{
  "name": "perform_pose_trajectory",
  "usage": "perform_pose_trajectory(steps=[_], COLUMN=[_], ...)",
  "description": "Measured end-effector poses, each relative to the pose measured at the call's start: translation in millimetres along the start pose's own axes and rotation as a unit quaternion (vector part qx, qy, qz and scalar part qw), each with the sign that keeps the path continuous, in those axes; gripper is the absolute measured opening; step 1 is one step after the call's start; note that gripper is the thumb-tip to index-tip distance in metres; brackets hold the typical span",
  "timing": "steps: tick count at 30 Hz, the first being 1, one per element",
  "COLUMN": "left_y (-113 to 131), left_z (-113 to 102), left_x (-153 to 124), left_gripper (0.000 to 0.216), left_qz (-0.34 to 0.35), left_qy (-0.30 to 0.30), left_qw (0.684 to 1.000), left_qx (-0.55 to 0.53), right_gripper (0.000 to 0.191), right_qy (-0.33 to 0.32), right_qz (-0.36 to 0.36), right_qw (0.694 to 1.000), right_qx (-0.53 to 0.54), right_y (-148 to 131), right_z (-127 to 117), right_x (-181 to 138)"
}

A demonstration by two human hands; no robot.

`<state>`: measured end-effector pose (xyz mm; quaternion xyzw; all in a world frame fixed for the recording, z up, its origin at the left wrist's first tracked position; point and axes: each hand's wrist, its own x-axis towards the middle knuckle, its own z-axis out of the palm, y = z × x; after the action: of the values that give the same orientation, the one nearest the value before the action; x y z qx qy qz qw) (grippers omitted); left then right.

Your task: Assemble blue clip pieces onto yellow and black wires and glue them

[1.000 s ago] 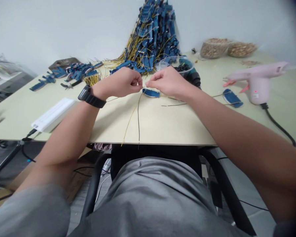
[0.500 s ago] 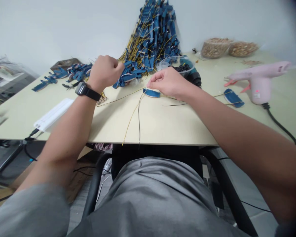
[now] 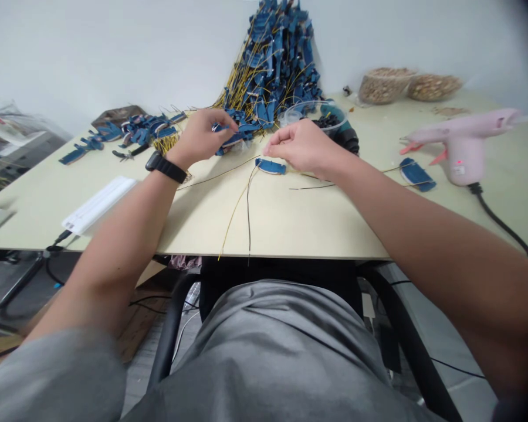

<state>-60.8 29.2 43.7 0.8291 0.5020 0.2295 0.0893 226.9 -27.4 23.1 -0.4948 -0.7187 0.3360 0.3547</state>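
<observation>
The left hand [image 3: 200, 139] has its grip curled into a heap of blue plastic pieces strung on yellow wires [image 3: 268, 70]; whether it holds one, I cannot tell. The right hand [image 3: 303, 147] closes its grip just above one curved blue plastic piece [image 3: 270, 166] on the pale wooden bench [image 3: 290, 225], beside thin yellow and black wires [image 3: 247, 217]. Behind sit one clear plastic bowl of dark bits [image 3: 321, 115] and two clear tubs of tan granules [image 3: 382, 86].

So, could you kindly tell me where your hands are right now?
Left hand on the blue wired pieces at the pile's foot. Right hand just above a blue piece. Black and yellow wires lying loose on the table.
</observation>
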Motion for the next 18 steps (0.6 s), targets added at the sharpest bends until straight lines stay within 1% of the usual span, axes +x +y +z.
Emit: perform_pose_trajectory(steps=[2,4,7,9,11,14,16,18], left_y=[11,16,12,8,5,5,7,11], left_z=[5,11,19,21,20,11,3,-3], left_x=[-2,-1,1,2,3,2,-1,-4], left_gripper=[0.058,0.058,0.038,0.032,0.034,0.041,0.046,0.052], left_qz=[0.007,0.022,0.058,0.067,0.061,0.033,0.015,0.006], left_qy=[-0.027,-0.029,-0.001,0.014,0.014,0.012,-0.003,-0.034], left_qw=[1.000,0.999,0.998,0.998,0.998,0.999,1.000,0.999], left_qx=[-0.001,0.015,0.006,-0.009,-0.005,0.016,0.015,-0.006], right_gripper=[0.025,0.026,0.026,0.025,0.026,0.024,0.020,0.024], right_qy=[-0.011,-0.024,-0.043,-0.060,-0.081,-0.104,-0.114,-0.127], right_qz=[-0.006,-0.010,0.005,0.014,0.009,-0.010,-0.022,-0.034], right_qw=[1.000,0.999,0.996,0.991,0.986,0.975,0.968,0.963], right_qx=[0.008,0.021,0.076,0.115,0.144,0.196,0.223,0.234], right_y=[0,-1,-4,-6,-8,-15,-22,-28], right_z=[-2,-4,-8,-11,-16,-28,-40,-52], right_x=[-1,-2,-4,-5,-6,-10,-16,-21])
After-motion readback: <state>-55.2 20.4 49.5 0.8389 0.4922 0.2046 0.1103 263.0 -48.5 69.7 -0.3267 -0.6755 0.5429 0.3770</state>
